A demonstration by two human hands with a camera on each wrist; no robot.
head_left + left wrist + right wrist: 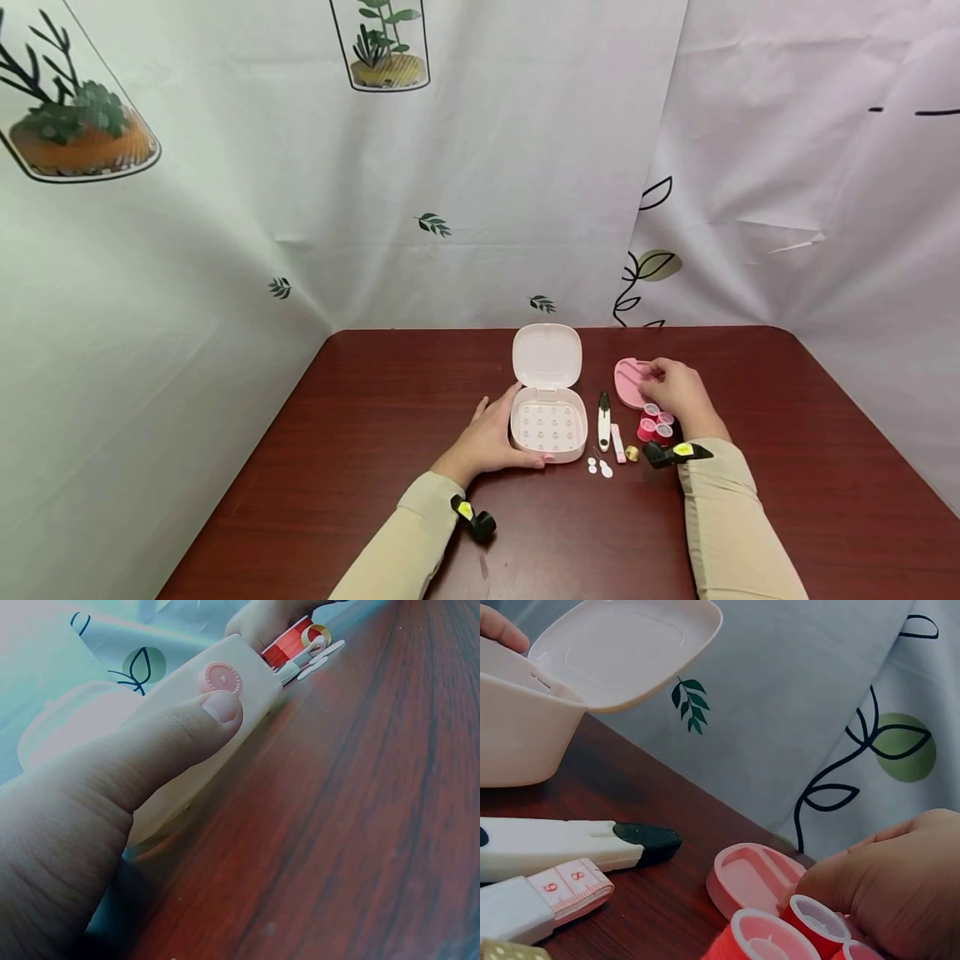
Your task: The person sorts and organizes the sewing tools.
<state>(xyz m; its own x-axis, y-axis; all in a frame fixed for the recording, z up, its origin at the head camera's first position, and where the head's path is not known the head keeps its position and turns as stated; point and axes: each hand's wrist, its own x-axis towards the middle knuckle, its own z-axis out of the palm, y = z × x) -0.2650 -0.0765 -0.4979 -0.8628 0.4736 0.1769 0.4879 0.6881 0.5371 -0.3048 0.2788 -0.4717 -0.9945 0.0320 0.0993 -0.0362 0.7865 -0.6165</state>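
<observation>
A pale pink sewing box (549, 457) stands with its lid (547, 355) raised, small pegs on its inner floor. My left hand (491, 435) grips its left side; in the left wrist view the thumb lies along the front beside the round button (223, 678). On the right, my right hand (678, 390) has its curled fingers on the right part of a shallow pink tray (628, 382), hiding that end. Pink and red thread spools (774, 937) stand close under this hand. The tray's left end shows a moulded recess in the right wrist view.
Between box and spools lie white thread snips (604, 423) with a dark tip, a folded tape measure (574, 889), several white buttons (606, 471) and a small yellowish roll (632, 453). A patterned curtain (480, 167) hangs behind the brown table (375, 417).
</observation>
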